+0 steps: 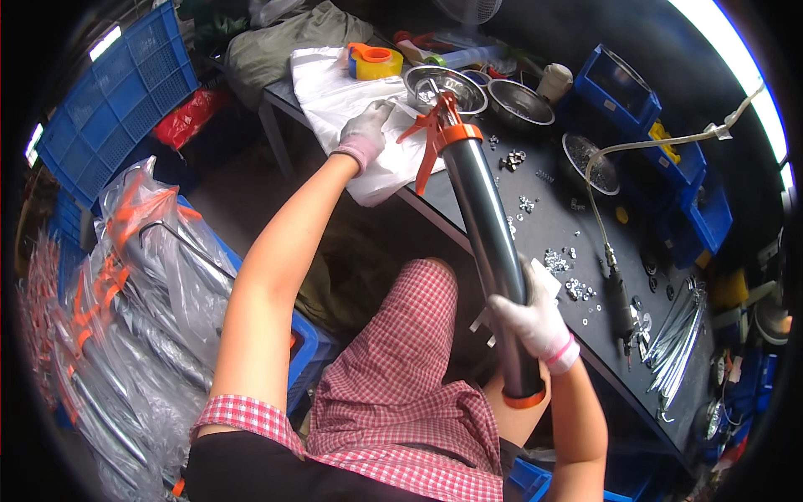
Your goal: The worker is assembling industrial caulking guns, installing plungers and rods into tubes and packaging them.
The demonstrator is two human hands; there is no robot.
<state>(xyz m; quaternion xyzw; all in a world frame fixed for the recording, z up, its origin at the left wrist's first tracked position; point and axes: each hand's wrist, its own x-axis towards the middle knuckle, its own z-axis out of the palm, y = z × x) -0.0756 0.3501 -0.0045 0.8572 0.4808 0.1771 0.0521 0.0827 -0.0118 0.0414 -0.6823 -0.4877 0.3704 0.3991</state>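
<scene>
A caulking gun (485, 217) with a dark, shiny barrel and an orange handle and end ring slants in front of me, its handle end up over the table. My right hand (535, 314), in a white glove, is wrapped round the lower part of the barrel. Over at the table's left end, my gloved left hand (365, 134) rests on a stack of white plastic bags (322, 88), its fingers bent together on the film. Their tips are partly hard to make out. Just beyond that hand stands a roll of yellow tape (375, 63) with an orange dispenser.
Metal bowls (520, 102), loose nuts and washers (579, 289), and a bundle of metal rods (676, 335) lie on the dark table. A screwdriver (619, 293) hangs from a cable. Blue bins (619, 92) line the back. Bagged caulking guns (142, 309) fill a crate on my left.
</scene>
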